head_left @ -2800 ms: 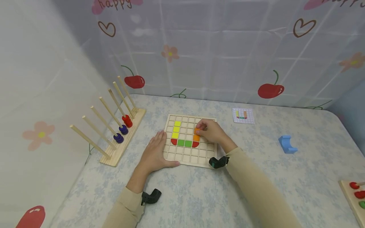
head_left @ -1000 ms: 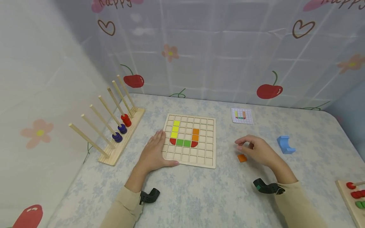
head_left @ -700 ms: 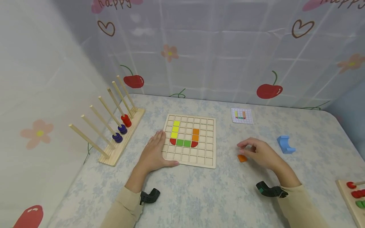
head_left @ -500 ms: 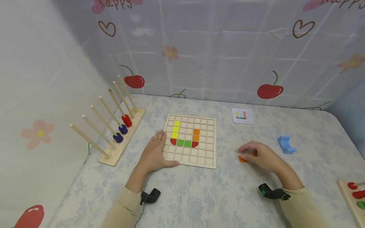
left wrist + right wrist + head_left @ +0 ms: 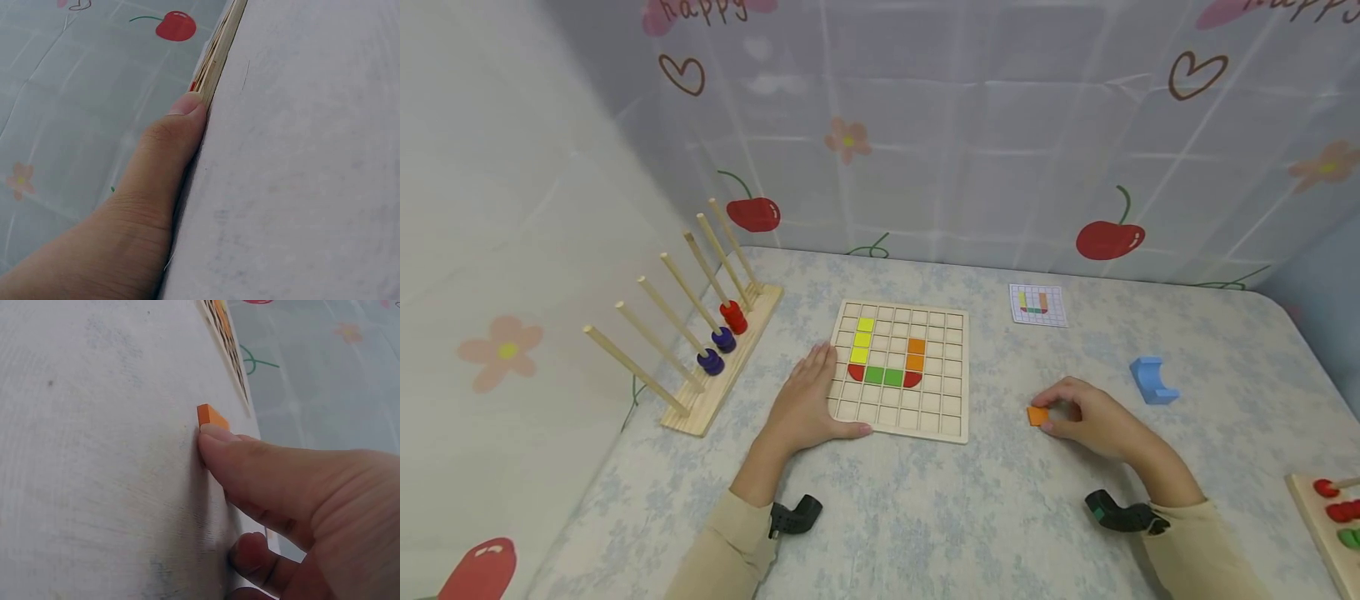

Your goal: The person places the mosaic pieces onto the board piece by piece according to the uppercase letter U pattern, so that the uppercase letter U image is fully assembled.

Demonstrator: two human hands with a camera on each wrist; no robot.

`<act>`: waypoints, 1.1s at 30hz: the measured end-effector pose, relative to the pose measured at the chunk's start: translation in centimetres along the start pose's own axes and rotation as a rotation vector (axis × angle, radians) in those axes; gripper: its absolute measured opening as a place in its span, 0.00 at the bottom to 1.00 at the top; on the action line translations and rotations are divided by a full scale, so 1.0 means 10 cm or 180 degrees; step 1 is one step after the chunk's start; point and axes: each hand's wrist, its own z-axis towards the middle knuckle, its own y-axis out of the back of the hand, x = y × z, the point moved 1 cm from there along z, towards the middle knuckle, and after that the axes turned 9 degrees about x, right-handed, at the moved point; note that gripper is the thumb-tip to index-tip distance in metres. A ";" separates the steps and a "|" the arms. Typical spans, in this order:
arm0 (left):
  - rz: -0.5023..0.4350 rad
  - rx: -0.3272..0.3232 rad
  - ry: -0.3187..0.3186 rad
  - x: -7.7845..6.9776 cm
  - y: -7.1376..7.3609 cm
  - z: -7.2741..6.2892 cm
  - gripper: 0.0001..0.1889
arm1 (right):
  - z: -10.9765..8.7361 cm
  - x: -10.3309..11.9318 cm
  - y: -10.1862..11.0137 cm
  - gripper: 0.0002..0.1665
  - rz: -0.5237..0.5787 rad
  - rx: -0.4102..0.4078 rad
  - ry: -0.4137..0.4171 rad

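A wooden grid board (image 5: 938,408) lies on the table, with a U of square yellow tiles (image 5: 862,340), green tiles (image 5: 883,377), orange tiles (image 5: 916,354) and rounded red corner tiles (image 5: 912,380). My left hand (image 5: 803,407) rests against its left side, fingers extended; the thumb (image 5: 169,137) touches the front edge. Right of the board, my right hand (image 5: 1093,419) pinches a loose orange square tile (image 5: 1037,416) at the tabletop. In the right wrist view the thumb covers part of this tile (image 5: 211,415).
A wooden peg rack (image 5: 730,383) with red and blue rings stands at the left. A pattern card (image 5: 1038,306) lies at the back right. A blue curved block (image 5: 1152,382) sits right of my right hand. Another beaded board (image 5: 1322,521) reaches in at the right edge.
My right hand has left an orange tile on the board, moved right, and lowered onto the loose orange tile, which it now pinches. The left hand has stayed at the board.
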 end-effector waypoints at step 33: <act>-0.0032 -0.0059 -0.0050 0.01 -0.01 0.00 0.77 | 1.27 0.52 -0.01 0.12 0.0733 -0.0248 0.0106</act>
